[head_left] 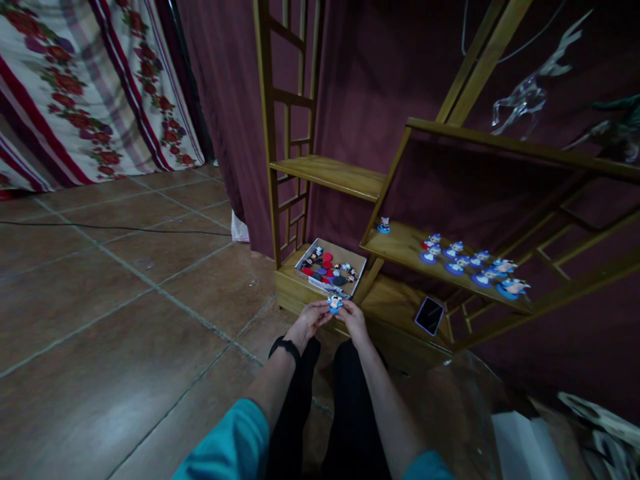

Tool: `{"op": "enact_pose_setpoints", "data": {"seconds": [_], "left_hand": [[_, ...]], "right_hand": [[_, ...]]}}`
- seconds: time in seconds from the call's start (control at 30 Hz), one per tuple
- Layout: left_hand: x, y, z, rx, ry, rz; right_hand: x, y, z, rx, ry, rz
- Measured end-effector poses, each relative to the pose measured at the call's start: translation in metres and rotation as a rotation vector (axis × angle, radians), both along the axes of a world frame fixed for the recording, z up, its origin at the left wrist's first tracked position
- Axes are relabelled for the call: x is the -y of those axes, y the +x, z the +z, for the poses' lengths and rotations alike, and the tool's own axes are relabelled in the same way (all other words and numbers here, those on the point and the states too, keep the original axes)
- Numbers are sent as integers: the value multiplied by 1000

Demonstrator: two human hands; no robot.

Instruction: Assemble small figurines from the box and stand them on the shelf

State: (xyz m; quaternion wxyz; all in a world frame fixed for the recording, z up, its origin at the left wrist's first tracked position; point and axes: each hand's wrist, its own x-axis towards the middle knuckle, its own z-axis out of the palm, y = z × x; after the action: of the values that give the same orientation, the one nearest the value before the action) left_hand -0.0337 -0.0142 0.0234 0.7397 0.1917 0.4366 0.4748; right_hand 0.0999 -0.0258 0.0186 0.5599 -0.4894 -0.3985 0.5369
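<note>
Between my two hands is a small toy figurine (pixel 335 305) in blue, white and pink on a blue base. My left hand (pixel 313 316) is closed on its left side, and my right hand (pixel 353 319) pinches it from the right. Just beyond them, a shallow cardboard box (pixel 361 267) on the low shelf holds several more small figurines and loose red, purple and dark round bases. Along the shelf to the right, several figurines (pixel 456 265) on purple and blue bases stand in two rows. One lone figurine (pixel 384 225) on a blue base is at that shelf's left end.
The wooden shelf unit (pixel 325 175) stands before a maroon curtain. A phone or tablet (pixel 429 316) lies on the lower board at right. Higher up stands a clear deer-like ornament (pixel 530 93). A black cable (pixel 150 230) crosses the tiled floor.
</note>
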Motion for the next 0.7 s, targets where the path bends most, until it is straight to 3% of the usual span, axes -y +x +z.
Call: {"op": "enact_pose_setpoints", "data": {"seconds": [0.37, 0.7], "left_hand": [[0, 1, 1, 7, 8, 61], [1, 4, 6, 11, 43, 24]], "right_hand": [[0, 1, 5, -53, 3, 28], [-1, 1, 5, -157, -70, -32]]}}
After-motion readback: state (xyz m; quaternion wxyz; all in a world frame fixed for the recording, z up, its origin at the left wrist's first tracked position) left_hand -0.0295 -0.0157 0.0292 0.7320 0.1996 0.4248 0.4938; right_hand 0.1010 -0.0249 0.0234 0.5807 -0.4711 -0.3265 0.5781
